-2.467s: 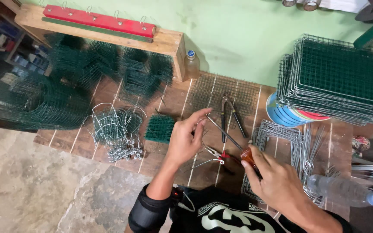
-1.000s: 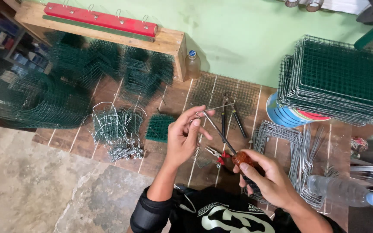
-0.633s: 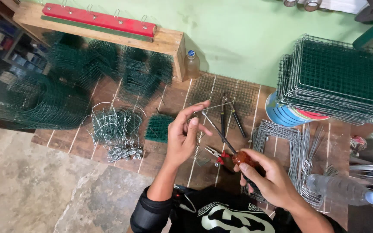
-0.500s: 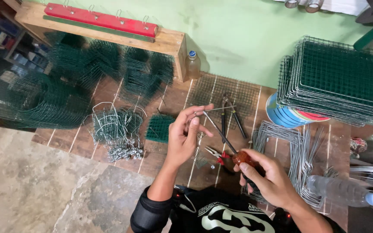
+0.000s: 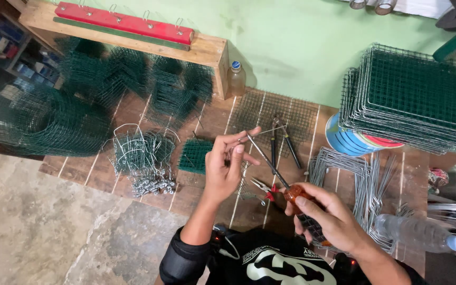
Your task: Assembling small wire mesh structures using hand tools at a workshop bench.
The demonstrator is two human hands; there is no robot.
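While the person leans over a wooden floor platform, each item reads as follows
Left hand: the left hand is raised with its fingers curled, pinching a thin piece of wire between thumb and fingertips
Right hand: the right hand is closed around the orange handle of a screwdriver, gripping it firmly
Screwdriver: its metal shaft slants up and left from the handle, and the tip meets the left hand's fingers just by the wire
Wire: short, pale and nearly level, sticking out to the right of the left fingertips, above the floor
Pliers: dark long-handled pliers lie on a flat mesh panel just behind the hands
Small cutters: red-handled cutters rest on the planks below the screwdriver shaft, between the two hands
Mesh square: a small green mesh square lies just left of the left hand
Wire hooks: a heap of bent silvery wire pieces sits further left, well apart from the hands
Wire frames: bent silvery wire frames lie on the planks just right of the right hand
Stacked panels: a tall pile of green mesh panels stands at the right, over a blue round container
Bottle: a clear plastic bottle lies on its side near the right forearm
Bench: a wooden bench with a red bar on top stands against the green wall
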